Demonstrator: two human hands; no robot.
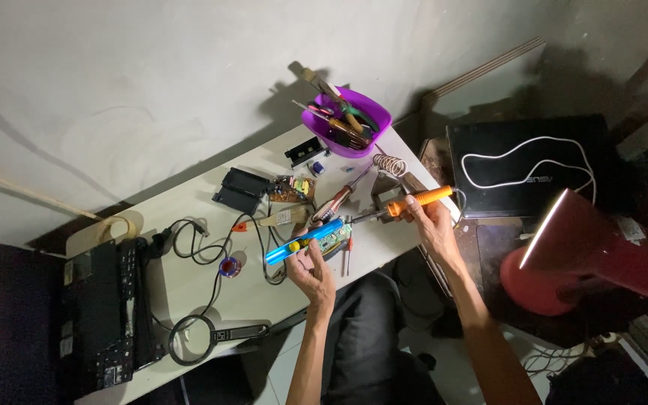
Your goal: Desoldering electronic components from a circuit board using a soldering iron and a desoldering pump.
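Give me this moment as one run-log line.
left hand: holds blue desoldering pump | right hand: holds orange-handled soldering iron | tip at green circuit board | on white table

Desoldering pump (305, 241): glossy blue metal. Soldering iron (406, 202): matt orange plastic handle. Tub (346, 129): shiny purple plastic. Table (189, 289): smooth white.

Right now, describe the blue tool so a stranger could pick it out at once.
Start at the white table along the wall and find the left hand at its near edge. That hand holds the blue tool, a slim metallic-blue tube with a yellow band, lying over a green circuit board. The right hand holds an orange-handled soldering iron; only this tube is blue.
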